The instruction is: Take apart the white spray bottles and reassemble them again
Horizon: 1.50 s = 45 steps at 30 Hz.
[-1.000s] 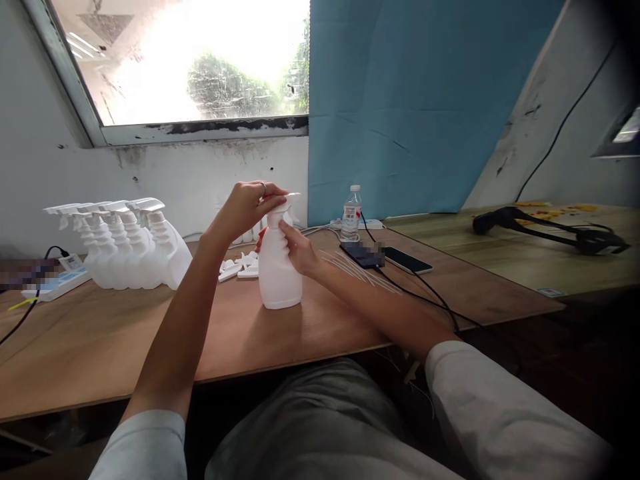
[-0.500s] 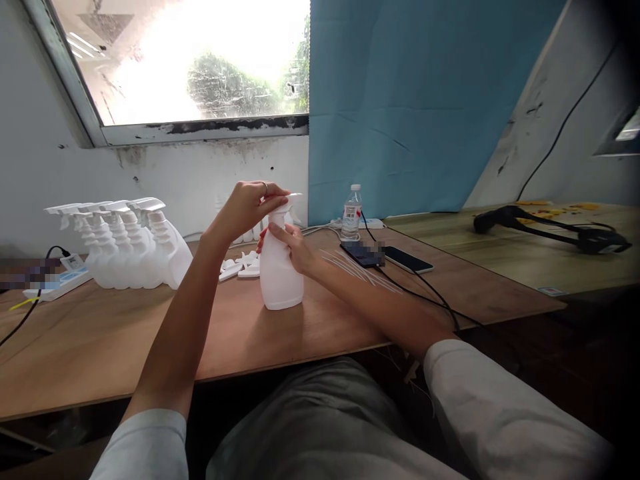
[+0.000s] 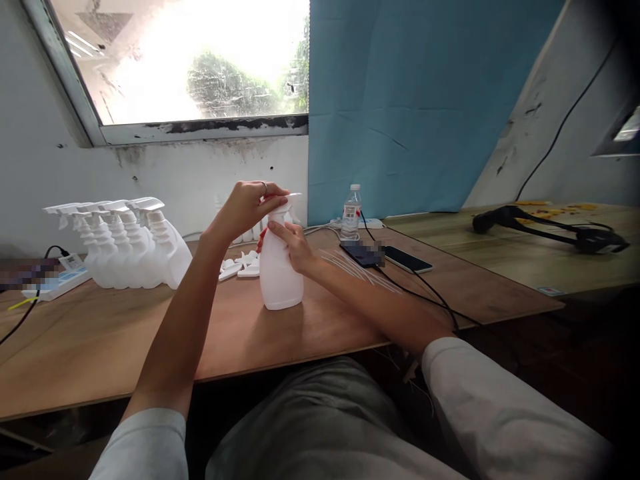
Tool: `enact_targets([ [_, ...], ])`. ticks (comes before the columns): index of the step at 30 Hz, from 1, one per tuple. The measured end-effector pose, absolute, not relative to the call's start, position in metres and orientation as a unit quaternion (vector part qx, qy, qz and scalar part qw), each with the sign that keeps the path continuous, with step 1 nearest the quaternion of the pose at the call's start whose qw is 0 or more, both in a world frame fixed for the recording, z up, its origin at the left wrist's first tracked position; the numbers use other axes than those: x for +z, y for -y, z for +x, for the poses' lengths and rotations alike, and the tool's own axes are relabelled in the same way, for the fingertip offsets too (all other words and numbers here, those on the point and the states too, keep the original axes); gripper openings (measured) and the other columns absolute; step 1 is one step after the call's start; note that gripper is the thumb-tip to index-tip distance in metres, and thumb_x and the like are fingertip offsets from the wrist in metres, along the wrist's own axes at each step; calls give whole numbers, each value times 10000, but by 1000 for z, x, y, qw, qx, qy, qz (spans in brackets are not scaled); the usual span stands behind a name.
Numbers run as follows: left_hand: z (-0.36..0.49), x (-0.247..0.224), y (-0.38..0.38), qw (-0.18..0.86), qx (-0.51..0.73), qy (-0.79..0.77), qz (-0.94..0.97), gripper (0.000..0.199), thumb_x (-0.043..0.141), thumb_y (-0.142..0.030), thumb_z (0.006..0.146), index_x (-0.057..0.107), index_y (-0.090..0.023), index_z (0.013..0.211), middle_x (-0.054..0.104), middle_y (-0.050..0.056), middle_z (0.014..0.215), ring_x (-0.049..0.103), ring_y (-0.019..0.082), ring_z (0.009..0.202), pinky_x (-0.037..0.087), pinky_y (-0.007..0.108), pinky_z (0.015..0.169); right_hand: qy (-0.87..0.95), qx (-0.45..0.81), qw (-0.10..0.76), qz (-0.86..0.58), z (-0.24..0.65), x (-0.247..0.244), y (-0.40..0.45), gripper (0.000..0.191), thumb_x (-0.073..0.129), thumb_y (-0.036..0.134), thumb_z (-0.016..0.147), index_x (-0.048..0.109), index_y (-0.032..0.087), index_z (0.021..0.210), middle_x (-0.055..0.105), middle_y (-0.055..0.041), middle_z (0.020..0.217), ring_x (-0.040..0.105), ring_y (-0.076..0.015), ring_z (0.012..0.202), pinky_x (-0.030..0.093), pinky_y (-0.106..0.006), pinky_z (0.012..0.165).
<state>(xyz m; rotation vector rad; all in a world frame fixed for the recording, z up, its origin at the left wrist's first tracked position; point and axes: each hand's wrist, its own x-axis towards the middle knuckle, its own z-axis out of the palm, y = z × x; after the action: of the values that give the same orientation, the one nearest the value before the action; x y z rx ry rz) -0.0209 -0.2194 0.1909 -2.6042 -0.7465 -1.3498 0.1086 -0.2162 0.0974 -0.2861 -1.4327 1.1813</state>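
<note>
A white spray bottle (image 3: pixel 281 273) stands upright on the brown table (image 3: pixel 230 333) in front of me. My left hand (image 3: pixel 255 203) is closed on the white spray head (image 3: pixel 286 208) at the bottle's top. Wrapped round the bottle's neck, just below, is my right hand (image 3: pixel 295 247). Loose white spray heads (image 3: pixel 247 265) lie on the table behind the bottle, partly hidden by it. To the left stands a row of several white bottles (image 3: pixel 135 250) with spray heads on them.
Thin white tubes (image 3: pixel 357 270) lie beside my right forearm. Behind them are two phones (image 3: pixel 407 259) with black cables and a clear water bottle (image 3: pixel 351 213). A power strip (image 3: pixel 57 283) sits at the far left. On the right-hand table rests a black strap-like object (image 3: pixel 540 227).
</note>
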Motion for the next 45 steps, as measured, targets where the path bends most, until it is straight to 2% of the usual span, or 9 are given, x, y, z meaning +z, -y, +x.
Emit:
enact_targets([
  [6,-21,191,220,59,-448,249,-856,234,599,-364,844,747,-210,939,718,28,807,603,137,670,459,264,652,619,539,562,-107,112,96,213,385,668,537,765,581,163,783,635,-35,692,617,-171,622,508,-301,588],
  [11,-22,192,222,58,-439,247,-862,245,586,-378,846,746,-213,932,726,32,844,597,138,675,448,266,644,598,602,525,-74,121,93,211,493,544,640,792,609,180,959,661,-52,758,647,-207,719,527,-332,658],
  [19,-23,192,222,46,-441,250,-861,232,591,-375,837,742,-229,935,719,30,830,576,127,653,436,269,640,565,675,466,-91,136,95,205,797,340,832,746,642,142,1005,687,-105,801,644,-246,829,516,-367,719],
  [28,-21,195,228,54,-432,249,-865,233,579,-366,844,741,-208,902,725,45,863,605,142,701,457,280,670,575,689,433,-84,134,91,196,612,465,718,785,645,165,977,675,-90,809,638,-238,811,515,-367,709],
  [36,-25,196,228,36,-421,246,-872,203,581,-338,849,727,-212,912,733,39,919,621,143,733,456,265,662,583,680,432,-108,139,91,198,722,363,815,746,657,191,959,667,-87,810,627,-235,818,511,-356,684],
  [41,-27,198,228,11,-417,240,-877,208,562,-318,849,714,-180,887,731,61,976,628,152,771,487,271,687,584,633,496,-111,131,90,202,725,355,829,747,651,186,905,652,-91,795,623,-243,828,505,-346,681],
  [45,-29,197,226,-19,-419,229,-878,187,566,-310,837,698,-180,861,726,62,992,640,160,828,512,281,726,587,635,495,-93,124,89,211,714,331,827,759,621,184,876,633,-87,782,618,-242,827,503,-337,674],
])
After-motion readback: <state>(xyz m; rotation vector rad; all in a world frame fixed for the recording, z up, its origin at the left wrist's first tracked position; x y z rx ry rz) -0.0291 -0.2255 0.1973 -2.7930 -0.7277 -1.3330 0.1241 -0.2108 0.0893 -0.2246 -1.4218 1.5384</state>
